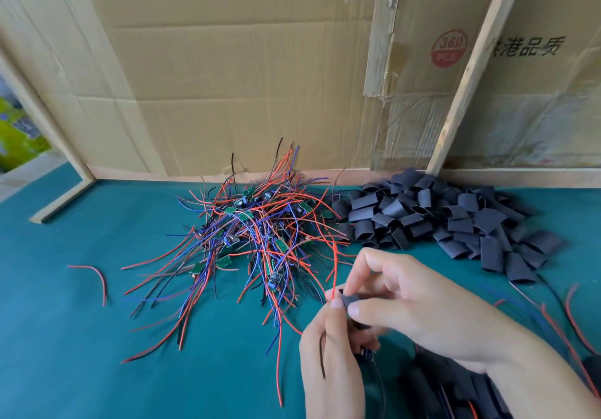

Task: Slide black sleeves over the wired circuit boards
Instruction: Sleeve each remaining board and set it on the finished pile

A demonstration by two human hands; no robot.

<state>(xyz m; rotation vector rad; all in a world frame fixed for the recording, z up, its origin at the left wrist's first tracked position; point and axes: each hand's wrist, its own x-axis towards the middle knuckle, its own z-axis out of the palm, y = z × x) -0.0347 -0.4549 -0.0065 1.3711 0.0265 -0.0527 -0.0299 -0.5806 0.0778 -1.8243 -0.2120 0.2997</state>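
A black sleeve (353,300) is being pinched between the thumb and forefinger of our right hand (419,308), low in the view just in front of the wire pile, while our left hand (328,350) is gripping a wired board from below, red and black leads trailing past its fingers; the board itself is hidden. We are judging this to be the threading step, so we are wanting to keep the leads bunched and straight, hold the sleeve's mouth open, and feed the board in square so no corner is snagging. No bins are in view: unsleeved boards (247,226) are lying heaped on the green mat (65,321), spare sleeves (455,220) heaped beside them, and finished-looking dark pieces (455,386) are lying near our right wrist.
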